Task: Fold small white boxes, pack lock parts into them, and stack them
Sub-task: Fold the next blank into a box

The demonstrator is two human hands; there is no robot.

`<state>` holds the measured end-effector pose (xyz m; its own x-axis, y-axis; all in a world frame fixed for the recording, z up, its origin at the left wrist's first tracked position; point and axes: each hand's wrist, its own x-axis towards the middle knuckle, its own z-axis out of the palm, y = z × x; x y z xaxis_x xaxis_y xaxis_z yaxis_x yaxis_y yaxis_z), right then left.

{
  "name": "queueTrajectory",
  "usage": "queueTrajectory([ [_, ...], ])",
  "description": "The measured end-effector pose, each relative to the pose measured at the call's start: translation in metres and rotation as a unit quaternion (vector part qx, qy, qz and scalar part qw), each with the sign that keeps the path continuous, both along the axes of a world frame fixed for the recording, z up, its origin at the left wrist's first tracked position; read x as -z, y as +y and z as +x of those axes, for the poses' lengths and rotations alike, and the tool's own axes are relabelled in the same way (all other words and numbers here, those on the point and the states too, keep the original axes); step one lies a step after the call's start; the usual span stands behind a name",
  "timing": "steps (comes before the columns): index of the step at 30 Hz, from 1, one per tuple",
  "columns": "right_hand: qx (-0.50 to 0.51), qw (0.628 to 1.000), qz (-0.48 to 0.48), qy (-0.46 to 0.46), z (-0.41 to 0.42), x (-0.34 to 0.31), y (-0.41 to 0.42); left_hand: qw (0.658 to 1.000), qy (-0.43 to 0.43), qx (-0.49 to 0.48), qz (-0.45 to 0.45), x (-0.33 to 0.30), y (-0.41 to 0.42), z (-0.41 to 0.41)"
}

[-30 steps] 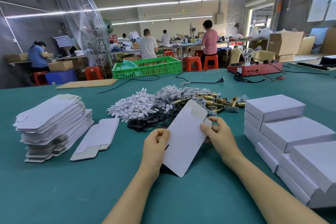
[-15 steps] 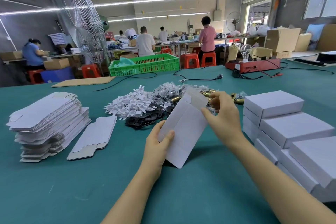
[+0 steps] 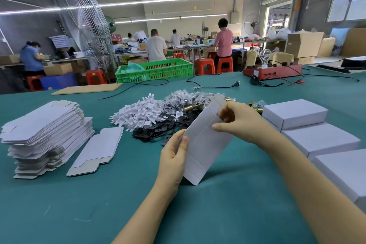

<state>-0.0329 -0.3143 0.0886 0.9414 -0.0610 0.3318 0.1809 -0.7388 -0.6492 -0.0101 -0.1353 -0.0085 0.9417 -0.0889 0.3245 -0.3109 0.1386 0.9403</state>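
A flat white box blank (image 3: 204, 140) stands tilted on its lower corner on the green table (image 3: 138, 204). My left hand (image 3: 174, 158) grips its left edge, thumb on the front face. My right hand (image 3: 239, 123) holds the upper right part, fingers curled over the top flap, thumb on the face. Behind lies a pile of lock parts (image 3: 164, 113): white plastic pieces, black plates, brass cylinders. A tall stack of flat blanks (image 3: 43, 136) sits at left with a few loose blanks (image 3: 99, 150) beside it. Folded white boxes (image 3: 297, 113) are stacked at right.
A green plastic crate (image 3: 156, 69), a cardboard sheet (image 3: 87, 88), black cables (image 3: 213, 85) and a red device with a bulb (image 3: 273, 69) lie at the table's far side. A wire fan guard (image 3: 85, 25) stands behind. Several people work at distant benches.
My right hand climbed from the blank's right edge to its top flap. The blank rose more upright and shifted toward the parts pile; my left hand kept its hold on the left edge.
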Motion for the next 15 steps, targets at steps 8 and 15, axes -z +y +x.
queueTrajectory([
  [8, -0.002, 1.0, -0.027, -0.012, -0.006, -0.009, 0.003, 0.999, -0.037, -0.006, 0.032, -0.011, -0.003, -0.004],
  [15, -0.012, 0.986, 0.167, 0.009, -0.003, -0.005, 0.011, 0.769, -0.357, -0.353, 0.395, -0.009, 0.001, -0.004],
])
